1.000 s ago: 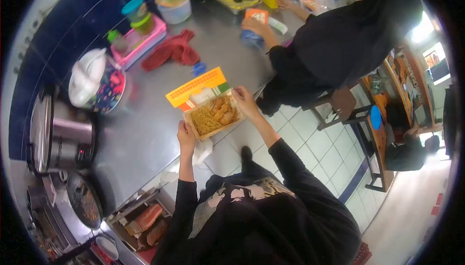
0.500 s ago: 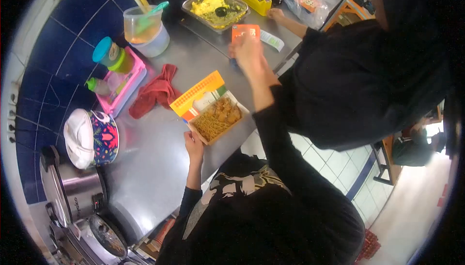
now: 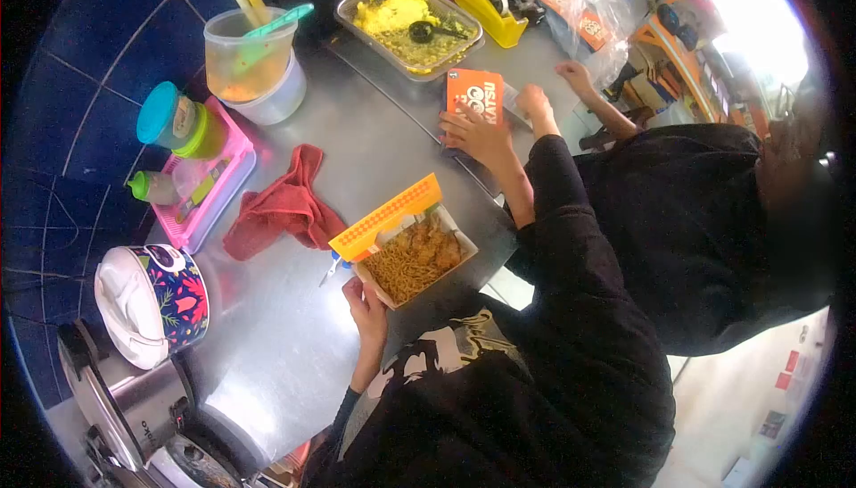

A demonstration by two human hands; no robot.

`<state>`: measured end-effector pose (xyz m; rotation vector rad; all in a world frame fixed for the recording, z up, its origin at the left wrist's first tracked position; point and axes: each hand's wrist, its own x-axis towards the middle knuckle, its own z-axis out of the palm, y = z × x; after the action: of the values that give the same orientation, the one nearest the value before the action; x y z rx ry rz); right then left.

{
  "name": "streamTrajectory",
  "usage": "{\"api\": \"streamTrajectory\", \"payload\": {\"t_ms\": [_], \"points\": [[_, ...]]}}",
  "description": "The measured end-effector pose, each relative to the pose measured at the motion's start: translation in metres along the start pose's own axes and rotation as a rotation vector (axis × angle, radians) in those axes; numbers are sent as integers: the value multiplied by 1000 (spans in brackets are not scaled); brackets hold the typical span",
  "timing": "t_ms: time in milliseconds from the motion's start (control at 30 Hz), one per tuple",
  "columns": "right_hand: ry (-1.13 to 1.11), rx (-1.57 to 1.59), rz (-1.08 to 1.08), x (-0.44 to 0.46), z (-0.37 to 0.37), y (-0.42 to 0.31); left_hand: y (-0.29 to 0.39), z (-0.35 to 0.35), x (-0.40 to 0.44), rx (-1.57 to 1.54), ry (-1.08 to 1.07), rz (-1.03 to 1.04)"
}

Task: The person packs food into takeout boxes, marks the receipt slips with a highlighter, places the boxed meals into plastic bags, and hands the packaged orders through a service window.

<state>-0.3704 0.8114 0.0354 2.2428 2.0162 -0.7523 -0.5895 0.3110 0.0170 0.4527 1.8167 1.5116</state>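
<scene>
My left hand [image 3: 366, 308] pinches the near left corner of an open cardboard food box [image 3: 389, 295] on the steel counter. Noodles [image 3: 401, 265] and pieces of fried food [image 3: 435, 243] fill it, and its yellow lid [image 3: 386, 214] stands up. My right hand [image 3: 537, 103] is stretched far out, fingers curled, beside a pale paper strip [image 3: 511, 101]; whether it grips the strip is hidden. Just left of it, a co-worker's hand [image 3: 481, 136] lies spread on a closed orange box [image 3: 473, 88]. The co-worker's other hand [image 3: 575, 76] is farther right.
A red cloth [image 3: 290, 202] lies left of the food box, near a pink tray [image 3: 209, 198] with bottles. Behind are a plastic tub [image 3: 254, 55], a metal tray [image 3: 410, 64] of yellow food and a yellow tape dispenser [image 3: 489, 13]. A flowered container [image 3: 183, 296] and cooker [image 3: 147, 408] stand left.
The camera view has shifted. My right hand has moved right from over the orange box, where a co-worker's spread hand now shows. My left hand stays at the food box.
</scene>
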Motion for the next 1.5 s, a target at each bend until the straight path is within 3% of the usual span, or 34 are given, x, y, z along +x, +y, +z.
{"api": "streamTrajectory", "payload": {"t_ms": [167,200,267,333,400,467,533,600,633,667,700,767,800,900,967,1033,1133,1300,1500], "points": [[198,-92,-62,13,-5,-1,-5,3,5,-64,2,-98],[161,-126,-108,35,-5,5,-17,4,11,-16,8,-20],[337,-62,-45,1,-37,-21,-16,6,19,171,37,208],[437,-133,1,-59,-78,-62,0,9,24,190,44,224],[625,1,-280,-118,-101,-78,10,18,37,219,43,254],[566,586,-624,-210,-104,-88,4,17,53,214,45,280],[495,867,-751,-293,-84,-94,19,24,64,235,82,218],[505,931,-960,-315,-23,-68,23,27,77,240,86,175],[358,844,-977,-323,5,-45,18,27,85,243,110,241],[307,872,-912,-335,33,-32,14,27,92,247,135,307],[76,943,-686,-349,55,-10,18,26,94,251,130,303],[-90,987,-349,-368,107,28,34,29,97,225,119,229],[-109,839,-299,-368,131,50,30,28,103,270,128,239],[7,707,-422,-362,172,70,46,31,100,292,128,207],[-17,787,-360,-350,183,60,40,31,101,285,127,196],[70,665,-516,-339,172,38,42,32,97,274,122,180],[115,750,-539,-322,181,13,37,38,88,261,155,188],[104,689,-543,-321,173,4,33,41,79,426,203,300],[91,678,-609,-322,177,4,35,40,81,338,177,334]]}}
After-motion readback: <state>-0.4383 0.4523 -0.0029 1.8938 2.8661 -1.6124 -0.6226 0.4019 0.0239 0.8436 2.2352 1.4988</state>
